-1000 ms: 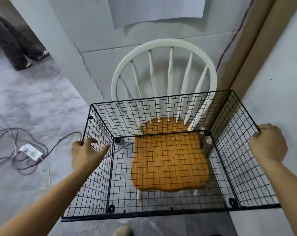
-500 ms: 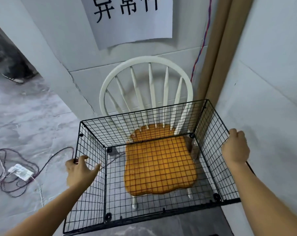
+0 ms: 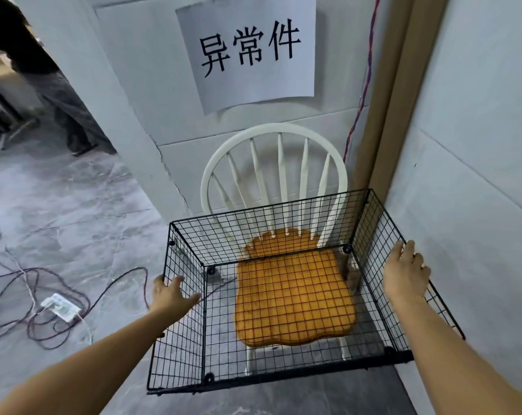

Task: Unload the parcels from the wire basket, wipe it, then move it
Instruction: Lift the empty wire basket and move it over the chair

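**Empty basket held above the chair**

At the lower centre of the frame, the basket (image 3: 283,295) is empty and held over the chair (image 3: 274,175), whose orange cushion (image 3: 295,298) shows through the mesh floor. No parcels are visible, so I judge that only the moving step remains. The left hand (image 3: 171,295) grips the top wire of the left wall, thumb pointing inward. The right hand (image 3: 406,274) lies over the top wire of the right wall with fingers hooked on it.

The basket is made of thin black wire panels, square grid, joined by small round plastic connectors at the corners. Such joints may slip if the walls are pulled apart, and then a panel could fold. The right wall is close to the white wall panel (image 3: 478,175), so a scrape is possible. Loose cables (image 3: 44,310) lie on the grey marbled floor (image 3: 74,205) at the left and could catch a foot.
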